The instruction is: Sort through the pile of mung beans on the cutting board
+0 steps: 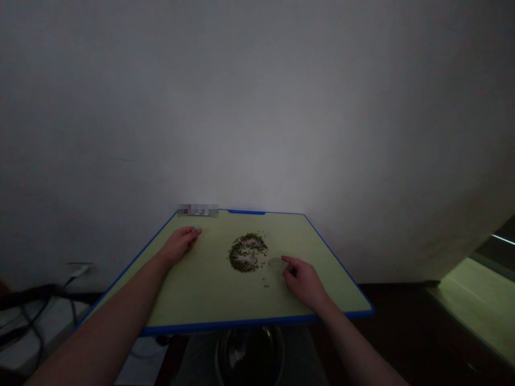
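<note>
Grain pile (pixel 247 252), green and pale pieces mixed, lies mid-tabletop (pixel 201 303) between two hands.

The right hand (pixel 303 277) has its fingers closed on a thin curved tool (pixel 276 260), seemingly held low so its far end meets the pile's right edge. The left hand (pixel 180 245) is at the left, fingers curled, probably to keep its forearm off the grains; whether it holds anything, I cannot tell.
</note>
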Demonstrator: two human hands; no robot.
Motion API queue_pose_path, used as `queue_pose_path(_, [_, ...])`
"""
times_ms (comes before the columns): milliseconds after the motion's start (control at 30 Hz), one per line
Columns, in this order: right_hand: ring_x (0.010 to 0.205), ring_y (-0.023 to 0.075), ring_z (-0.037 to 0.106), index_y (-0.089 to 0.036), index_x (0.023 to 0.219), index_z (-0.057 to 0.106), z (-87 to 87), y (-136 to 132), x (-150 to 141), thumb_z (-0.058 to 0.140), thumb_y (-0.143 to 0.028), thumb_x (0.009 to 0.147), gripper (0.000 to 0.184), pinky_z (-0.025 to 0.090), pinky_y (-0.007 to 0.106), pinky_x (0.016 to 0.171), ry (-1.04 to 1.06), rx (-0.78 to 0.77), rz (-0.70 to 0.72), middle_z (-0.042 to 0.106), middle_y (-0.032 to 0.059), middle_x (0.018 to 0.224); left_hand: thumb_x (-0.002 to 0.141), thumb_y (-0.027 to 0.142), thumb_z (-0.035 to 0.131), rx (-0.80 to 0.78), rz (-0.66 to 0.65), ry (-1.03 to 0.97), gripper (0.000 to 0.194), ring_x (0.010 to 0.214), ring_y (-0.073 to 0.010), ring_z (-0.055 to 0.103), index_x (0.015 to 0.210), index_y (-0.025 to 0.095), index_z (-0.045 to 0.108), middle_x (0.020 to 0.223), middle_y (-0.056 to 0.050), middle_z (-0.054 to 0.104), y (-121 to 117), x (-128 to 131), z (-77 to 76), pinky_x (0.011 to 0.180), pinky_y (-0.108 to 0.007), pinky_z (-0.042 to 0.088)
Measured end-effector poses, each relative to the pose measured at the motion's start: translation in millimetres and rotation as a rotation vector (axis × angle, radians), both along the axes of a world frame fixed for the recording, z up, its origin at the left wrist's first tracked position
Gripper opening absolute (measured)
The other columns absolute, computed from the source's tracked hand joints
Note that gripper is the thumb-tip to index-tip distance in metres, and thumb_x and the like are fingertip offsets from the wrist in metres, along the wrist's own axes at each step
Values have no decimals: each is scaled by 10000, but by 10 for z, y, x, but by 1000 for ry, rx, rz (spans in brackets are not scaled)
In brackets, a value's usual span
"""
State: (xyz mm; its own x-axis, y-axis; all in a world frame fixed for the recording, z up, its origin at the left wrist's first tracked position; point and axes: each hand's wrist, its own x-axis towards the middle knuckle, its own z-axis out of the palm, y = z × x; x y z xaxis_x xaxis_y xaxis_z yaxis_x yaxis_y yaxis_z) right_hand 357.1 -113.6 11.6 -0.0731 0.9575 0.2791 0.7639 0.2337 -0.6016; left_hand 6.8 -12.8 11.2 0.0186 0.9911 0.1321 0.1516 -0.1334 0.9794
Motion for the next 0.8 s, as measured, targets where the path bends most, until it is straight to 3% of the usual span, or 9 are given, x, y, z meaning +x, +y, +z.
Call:
queue_pose_path(333, [614, 132, 534, -136, 1084, 574, -7, 19, 290, 430, -226, 718, 403, 388, 243, 603, -43, -7, -171, 616, 30, 696, 643, 454, 545, 14, -32, -13, 334, 348, -52, 273, 531, 175, 399, 424, 75, 322, 37, -46, -57, 364, -210, 175])
queue_pose_path(600, [595, 128, 533, -138, 1088, 564, -44, 44, 364, 433, -220, 705, 413, 395, 244, 602, 10, -8, -165, 600, 11, 659, 660, 439, 537, 1, -24, -10, 316, 363, -49, 283, 557, 173, 404, 447, 75, 327, 51, -41, -68, 368, -203, 186])
queue_pose_path(800, [612, 130, 541, -140, 1069, 578, -35, 49, 427, 452, -204, 689, 406, 397, 245, 619, -27, 19, -237, 612, 21, 682, 648, 441, 545, 10, -11, -15, 315, 366, -51, 284, 553, 174, 406, 448, 71, 340, 44, -37, -63, 365, -206, 187])
